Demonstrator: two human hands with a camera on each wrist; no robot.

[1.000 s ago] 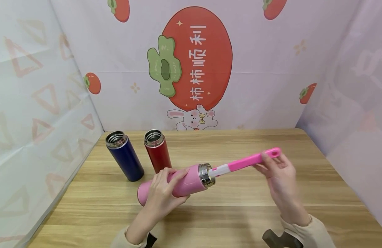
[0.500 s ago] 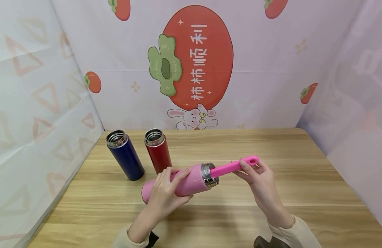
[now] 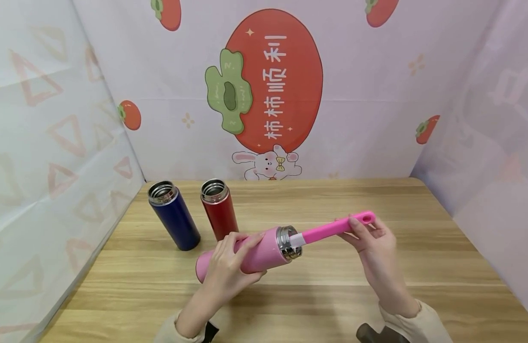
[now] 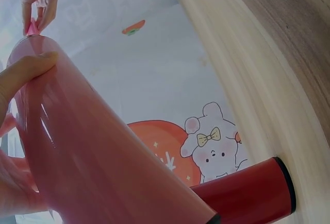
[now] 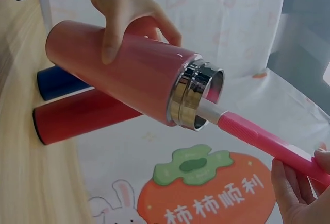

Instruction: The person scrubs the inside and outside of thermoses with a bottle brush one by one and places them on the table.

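Note:
My left hand [image 3: 229, 267] grips a pink thermos bottle [image 3: 264, 250] round its body. The bottle lies tilted over the table, its steel mouth turned to the right. With fingertips and thumb, my right hand [image 3: 374, 245] pinches the end of a bottle brush's pink handle [image 3: 328, 230], near the hanging hole. A white section of the shaft [image 5: 209, 110] runs into the bottle's mouth in the right wrist view; the brush head is hidden inside.
A blue bottle [image 3: 176, 221] and a red bottle [image 3: 221, 216] stand uncapped on the wooden table [image 3: 354, 295], behind and left of the pink one. A printed cloth backdrop [image 3: 367, 119] rises along the table's back edge.
My right hand first pushed the brush deeper into the pink bottle, then drew it partly back out, showing the white shaft again. The left hand and bottle shifted slightly right at first.

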